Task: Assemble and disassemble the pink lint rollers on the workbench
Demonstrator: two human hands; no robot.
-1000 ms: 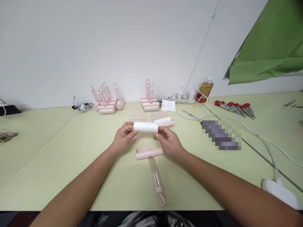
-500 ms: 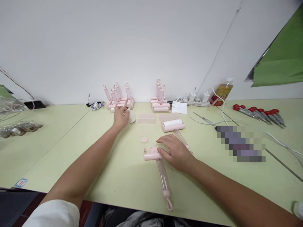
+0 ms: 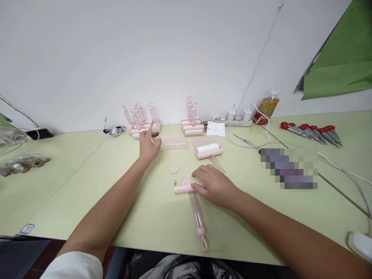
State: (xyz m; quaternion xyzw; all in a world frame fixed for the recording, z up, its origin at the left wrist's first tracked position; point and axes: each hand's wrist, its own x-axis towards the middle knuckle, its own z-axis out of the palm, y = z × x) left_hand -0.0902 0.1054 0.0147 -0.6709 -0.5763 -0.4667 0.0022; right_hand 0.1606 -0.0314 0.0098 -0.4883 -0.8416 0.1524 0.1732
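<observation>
My left hand [image 3: 149, 147] is closed around a white roll [image 3: 157, 138] with a dark end, near the back of the table; the fingers hide part of it. My right hand [image 3: 215, 184] grips the right end of a pink lint roller frame [image 3: 182, 189], thumb against it. The frame's clear handle [image 3: 197, 211], ending in a pink loop, points toward me. A pink round disc [image 3: 185, 181] touches the frame's far side, and another pink disc [image 3: 174, 169] lies beyond. Behind my right hand rests a lint roller [image 3: 208, 151] with a white roll in it.
Pink lint rollers stand in a left group [image 3: 142, 126] and a right group [image 3: 193, 128] by the wall. A clear pink cover [image 3: 176, 144] lies between my hands. To the right are a power strip [image 3: 240, 123], a drink bottle [image 3: 266, 108], cables and red-ended tools [image 3: 312, 131].
My left hand has turned and closed further around the white roll, which now shows less. My right hand stays on the frame. The whole view has shifted slightly.
</observation>
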